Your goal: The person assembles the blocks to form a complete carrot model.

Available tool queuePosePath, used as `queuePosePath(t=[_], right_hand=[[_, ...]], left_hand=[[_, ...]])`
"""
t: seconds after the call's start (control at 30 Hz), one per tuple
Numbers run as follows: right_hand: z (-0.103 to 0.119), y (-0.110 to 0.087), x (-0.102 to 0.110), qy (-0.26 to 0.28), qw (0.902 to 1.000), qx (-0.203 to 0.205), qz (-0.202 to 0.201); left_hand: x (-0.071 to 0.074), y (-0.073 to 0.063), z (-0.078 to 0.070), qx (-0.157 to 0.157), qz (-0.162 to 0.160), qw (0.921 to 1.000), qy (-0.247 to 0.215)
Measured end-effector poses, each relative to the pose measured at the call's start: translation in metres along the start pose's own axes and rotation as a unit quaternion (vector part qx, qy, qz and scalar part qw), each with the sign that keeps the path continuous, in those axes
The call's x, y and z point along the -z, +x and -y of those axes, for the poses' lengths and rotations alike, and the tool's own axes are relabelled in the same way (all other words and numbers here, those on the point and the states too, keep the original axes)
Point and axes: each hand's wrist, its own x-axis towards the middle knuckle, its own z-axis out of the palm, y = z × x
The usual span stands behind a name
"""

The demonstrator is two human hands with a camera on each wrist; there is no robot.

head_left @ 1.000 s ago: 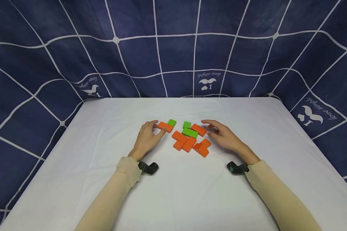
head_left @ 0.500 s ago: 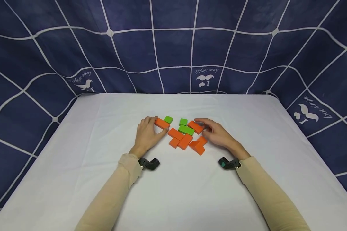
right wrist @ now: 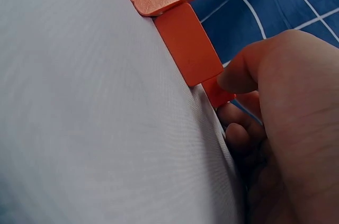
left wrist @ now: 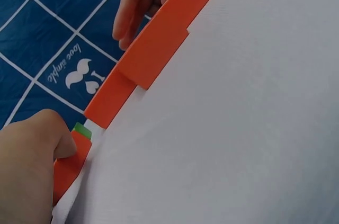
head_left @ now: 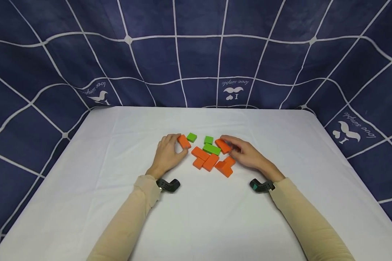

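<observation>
an orange block (head_left: 184,141), pinched in a person's left hand (head_left: 166,154), is the leftmost piece on a white cloth (head_left: 196,217); the right hand (head_left: 248,155) holds a second orange block (head_left: 223,146). the grouping looks partial: unheld orange pieces (head_left: 211,162) meet below, while a green square (head_left: 191,137) lies apart. a long green block (head_left: 211,149) and another green square (head_left: 208,140) stand between the held blocks, before a blue grid curtain (head_left: 199,58).

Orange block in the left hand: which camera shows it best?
Head view: the orange block shows most of its top face, pinched in the left hand. Left wrist view: only a side, partly hidden by that hand. Right wrist view: not visible.
</observation>
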Motion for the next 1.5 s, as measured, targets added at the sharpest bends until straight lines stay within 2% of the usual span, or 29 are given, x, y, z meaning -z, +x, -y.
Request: queuePosePath(t=[0.2,0.4,0.6,0.9,1.13,1.3,1.5], right_hand=[[0.002,0.001,0.001,-0.003,0.9999,0.013,0.01],[0.004,0.003,0.003,-0.006,0.9995,-0.006,0.029],[0.002,0.002,0.002,-0.019,0.9992,-0.016,0.03],[0.001,0.005,0.001,-0.02,0.9995,-0.015,-0.017],[0.0,0.005,-0.005,-0.021,0.9989,-0.014,-0.04],[-0.002,0.007,-0.004,-0.016,0.9975,-0.015,-0.067],[-0.008,0.005,-0.001,-0.01,0.9965,-0.035,-0.075]], left_hand=[[0.0,-0.002,0.004,-0.004,0.008,0.9999,-0.005],[0.003,0.001,0.002,-0.008,0.013,0.9999,-0.004],[0.004,0.005,0.006,-0.017,0.033,0.9988,-0.033],[0.012,0.009,0.018,-0.033,0.02,0.996,-0.08],[0.021,0.002,0.025,-0.024,0.043,0.9921,-0.115],[0.027,0.004,0.025,-0.033,0.048,0.9899,-0.129],[0.024,0.004,0.022,-0.02,0.06,0.9854,-0.158]])
